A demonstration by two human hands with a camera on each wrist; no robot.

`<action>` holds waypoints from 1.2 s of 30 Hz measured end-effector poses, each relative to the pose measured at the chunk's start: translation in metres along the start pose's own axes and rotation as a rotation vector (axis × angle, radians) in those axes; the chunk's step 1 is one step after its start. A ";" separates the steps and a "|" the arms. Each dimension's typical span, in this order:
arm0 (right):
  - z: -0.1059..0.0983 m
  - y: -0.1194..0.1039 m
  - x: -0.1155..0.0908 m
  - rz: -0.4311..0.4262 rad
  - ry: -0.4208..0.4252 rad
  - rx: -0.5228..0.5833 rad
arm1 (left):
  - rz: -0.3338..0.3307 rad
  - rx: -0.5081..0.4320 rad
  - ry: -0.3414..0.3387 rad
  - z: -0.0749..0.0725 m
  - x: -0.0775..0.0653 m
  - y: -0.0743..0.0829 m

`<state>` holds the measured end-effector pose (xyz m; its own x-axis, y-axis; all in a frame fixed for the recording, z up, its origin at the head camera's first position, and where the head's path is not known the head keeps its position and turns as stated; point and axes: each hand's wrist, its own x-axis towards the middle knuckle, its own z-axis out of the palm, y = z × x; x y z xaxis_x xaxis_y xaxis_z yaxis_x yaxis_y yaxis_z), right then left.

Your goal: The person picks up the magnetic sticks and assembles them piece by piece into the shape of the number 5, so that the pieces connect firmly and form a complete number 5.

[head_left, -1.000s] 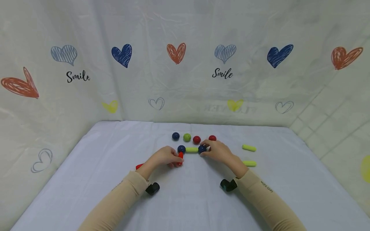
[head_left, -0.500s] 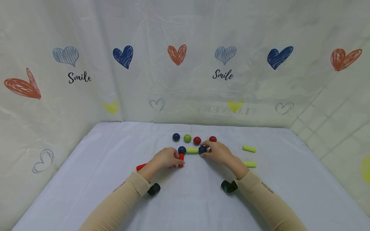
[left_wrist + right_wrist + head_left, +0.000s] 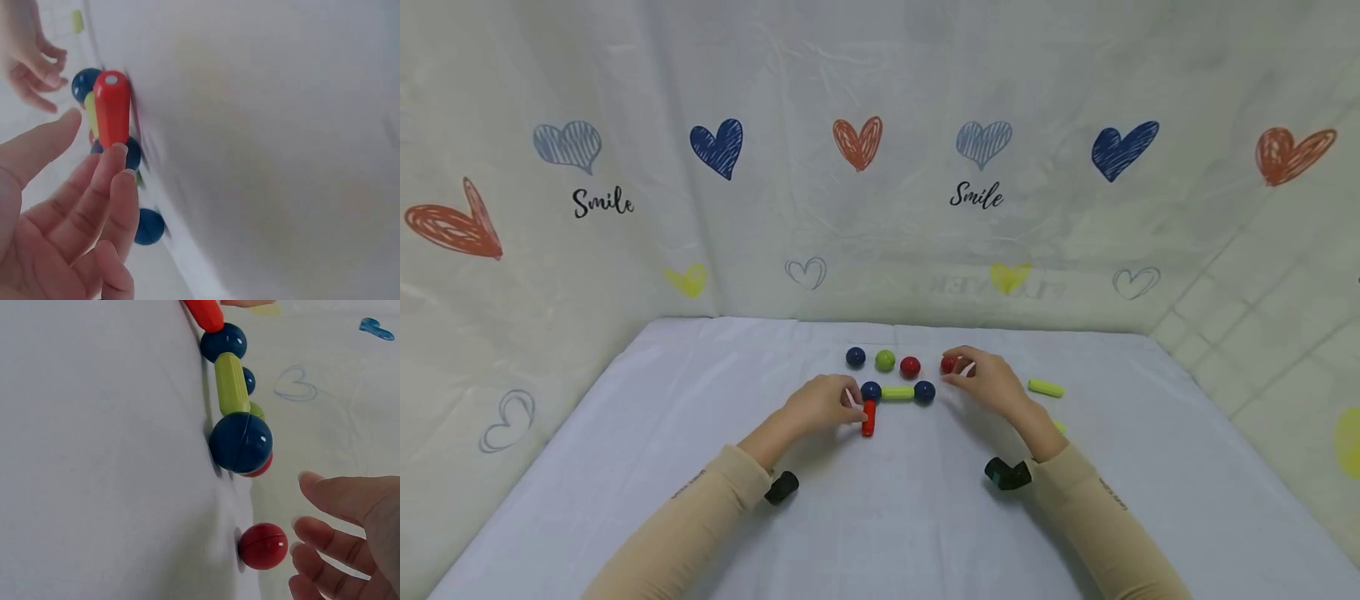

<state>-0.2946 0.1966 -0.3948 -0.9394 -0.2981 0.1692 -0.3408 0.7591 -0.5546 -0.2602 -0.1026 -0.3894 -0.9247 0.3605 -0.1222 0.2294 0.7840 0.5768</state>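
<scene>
On the white cloth, a yellow-green rod (image 3: 897,392) joins two blue balls (image 3: 924,392). A red rod (image 3: 868,418) runs from the left ball toward the person, its near end uncovered. My left hand (image 3: 822,402) is beside that red rod, thumb and fingers spread apart; in the left wrist view the fingertips (image 3: 117,153) overlap its far end. Farther right, my right hand (image 3: 992,383) reaches over to a red ball (image 3: 948,365) at the back. The right wrist view has this red ball (image 3: 263,546) just off the fingertips, thumb held well away.
Behind the joined pieces lie a blue ball (image 3: 855,357), a green ball (image 3: 885,360) and another red ball (image 3: 910,367). To the right is a loose yellow-green rod (image 3: 1046,387); a second rod (image 3: 1060,427) is mostly hidden by the right wrist. A heart-printed curtain (image 3: 895,217) hangs behind.
My right hand has let go of the right blue ball and moved back and right to the red ball. My left hand has loosened from the red rod and drawn slightly left.
</scene>
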 end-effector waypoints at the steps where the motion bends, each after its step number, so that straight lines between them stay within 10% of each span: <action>1: -0.001 0.001 0.001 0.016 0.006 -0.006 | 0.021 0.005 0.012 -0.002 0.000 -0.001; 10: -0.006 0.004 0.017 0.175 -0.100 -0.076 | 0.133 0.088 0.093 -0.008 0.005 -0.005; 36: 0.001 0.008 0.023 0.226 -0.073 -0.083 | 0.239 0.338 -0.019 0.008 0.018 -0.002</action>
<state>-0.3191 0.1946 -0.3961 -0.9880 -0.1542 -0.0119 -0.1275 0.8552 -0.5025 -0.2749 -0.0939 -0.3994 -0.8284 0.5591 -0.0337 0.5266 0.7979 0.2934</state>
